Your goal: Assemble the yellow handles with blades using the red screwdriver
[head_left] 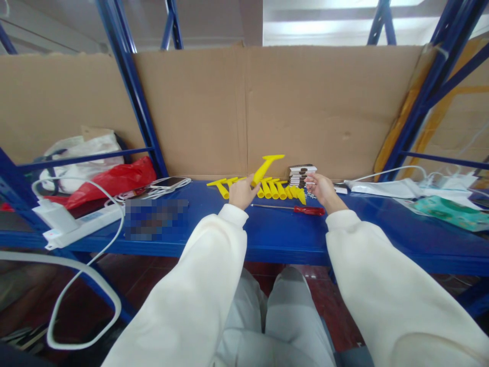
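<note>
My left hand (243,193) is closed around a yellow T-shaped plastic piece (266,166), its wide end tilted up and to the right. Behind and beside that hand, several similar yellow pieces (274,189) lie in a row on the blue table. My right hand (324,191) has its fingertips pinched together in front of a stack of small white-and-dark pieces (299,175); whatever they hold is too small to make out. Below those fingers is a scatter of small metal bits (310,195). A screwdriver with a red handle (310,210) lies in front, its shaft pointing left.
The blue tabletop (282,234) runs before a cardboard wall (305,107) between blue posts. At left are a white power strip (86,227), a phone (170,182), cables and a red bag (110,183). A green packet (453,212) and white cables lie at right.
</note>
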`<state>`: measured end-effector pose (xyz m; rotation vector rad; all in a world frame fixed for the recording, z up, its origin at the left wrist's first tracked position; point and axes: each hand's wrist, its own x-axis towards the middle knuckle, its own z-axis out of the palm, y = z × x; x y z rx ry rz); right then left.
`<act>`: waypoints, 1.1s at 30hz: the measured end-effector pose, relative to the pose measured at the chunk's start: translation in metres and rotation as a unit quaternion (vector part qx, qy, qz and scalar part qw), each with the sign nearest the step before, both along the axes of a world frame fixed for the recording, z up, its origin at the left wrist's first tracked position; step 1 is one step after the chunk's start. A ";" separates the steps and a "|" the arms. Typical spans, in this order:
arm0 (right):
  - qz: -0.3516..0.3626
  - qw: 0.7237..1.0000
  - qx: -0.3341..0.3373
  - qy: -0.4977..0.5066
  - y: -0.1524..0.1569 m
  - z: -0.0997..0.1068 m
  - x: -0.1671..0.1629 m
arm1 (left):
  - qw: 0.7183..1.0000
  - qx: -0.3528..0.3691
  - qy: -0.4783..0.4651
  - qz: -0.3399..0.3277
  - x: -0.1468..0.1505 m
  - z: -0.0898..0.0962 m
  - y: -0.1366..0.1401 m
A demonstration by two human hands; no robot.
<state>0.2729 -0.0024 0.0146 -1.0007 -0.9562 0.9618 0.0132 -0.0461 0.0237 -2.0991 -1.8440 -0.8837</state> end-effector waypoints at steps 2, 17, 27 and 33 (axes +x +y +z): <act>-0.001 1.000 -0.011 -0.020 0.000 -0.002 -0.001 | 0.995 -0.002 -0.050 0.088 -0.017 0.004 0.005; -0.011 0.996 -0.039 -0.078 -0.006 -0.002 -0.010 | 0.952 -0.111 -0.115 0.262 -0.077 -0.017 0.038; -0.005 0.992 -0.035 -0.119 -0.007 -0.004 -0.011 | 0.949 -0.138 -0.127 0.252 -0.082 -0.033 0.051; -0.011 0.992 -0.040 -0.116 -0.008 -0.002 -0.013 | 0.953 -0.117 -0.143 0.242 -0.080 -0.035 0.048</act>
